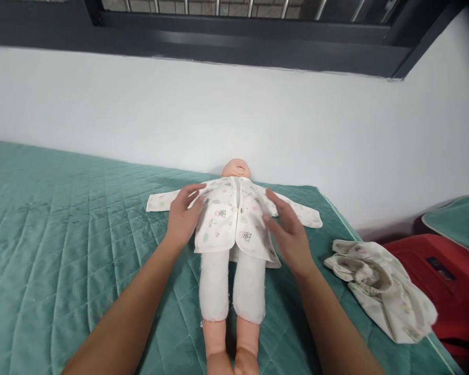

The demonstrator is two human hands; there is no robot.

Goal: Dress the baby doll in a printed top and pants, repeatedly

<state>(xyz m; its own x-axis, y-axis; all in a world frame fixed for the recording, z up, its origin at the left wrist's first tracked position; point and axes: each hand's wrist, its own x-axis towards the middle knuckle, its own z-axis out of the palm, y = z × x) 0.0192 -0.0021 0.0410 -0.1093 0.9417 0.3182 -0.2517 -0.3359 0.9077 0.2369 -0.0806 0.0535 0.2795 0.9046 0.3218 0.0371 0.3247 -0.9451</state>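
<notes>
A baby doll (pixel 236 167) lies on its back, feet toward me, on a green quilted cover. It wears a white printed jacket (pixel 221 229) whose sleeves spread out to both sides. The two front panels meet along the middle, parted slightly near the neck. White padded wrapping (pixel 214 286) covers the upper legs; the lower legs are bare. My left hand (pixel 185 213) is at the jacket's left side, fingers apart and curved. On the other side, my right hand (pixel 287 226) has its fingers spread by the jacket's edge. Neither hand grips anything; whether fingertips touch the cloth is unclear.
A crumpled white printed garment (pixel 383 286) lies on the right near the edge of the green quilted cover (pixel 82 250). Beyond that edge sits a red bag or case (pixel 426 260) with green cloth (pixel 461 219) over it. A white wall (pixel 160 109) rises behind the doll's head, below a dark-framed window.
</notes>
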